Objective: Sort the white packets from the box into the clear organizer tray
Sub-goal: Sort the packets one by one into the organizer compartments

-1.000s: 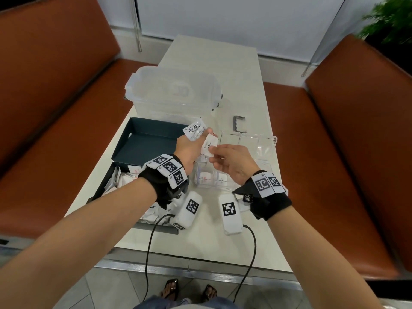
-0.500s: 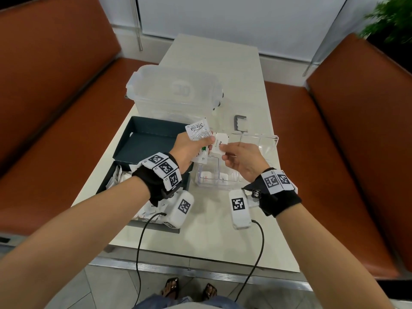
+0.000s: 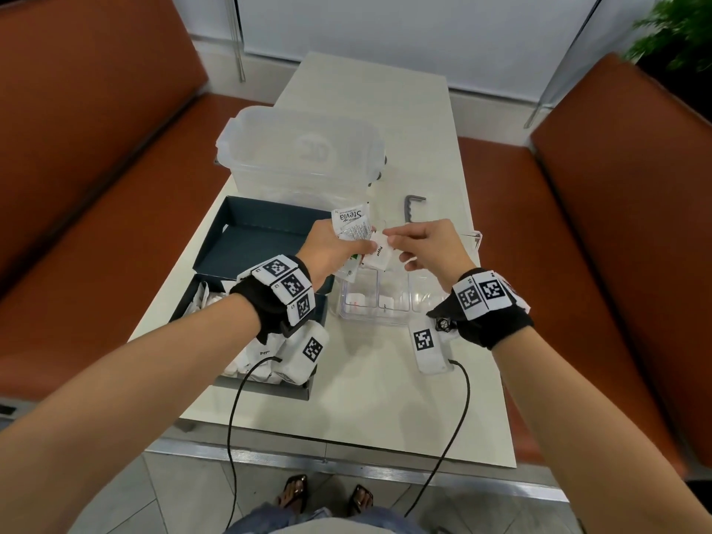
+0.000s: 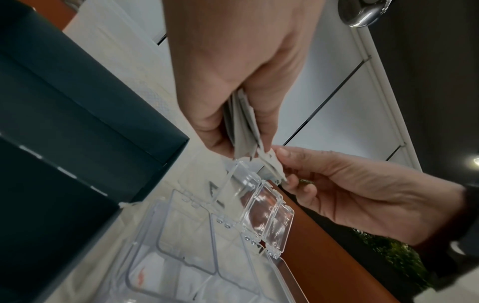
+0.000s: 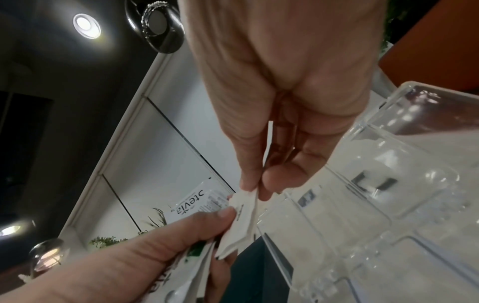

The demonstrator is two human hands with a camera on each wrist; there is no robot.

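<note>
The left hand (image 3: 334, 251) holds a small fan of white packets (image 3: 352, 224), fingers curled round their lower ends, just above the near left corner of the clear tray (image 3: 371, 319). The right hand (image 3: 431, 244) pinches the top corner of one small packet (image 3: 379, 255) between thumb and forefinger, while the left thumb also lies against it, so both hands have hold of it at once.

The likeliest slip is here: if the right hand pulls before the left thumb lets go, the thin paper may tear or drag its neighbours out of the fan, and loose ones would drop on the table (image 3: 366, 383) or into the wrong compartment. The pinch is only on a corner, so the packet could also swing and fall short.

The tray sits right of the dark box (image 3: 246, 244), which holds more packets at its near end. Its raised lid (image 3: 472, 237) stands at the far side and limits reach from there; the compartments are open from above. A large clear tub (image 3: 300, 159) blocks the far left. The table's right edge lies close beside the tray
</note>
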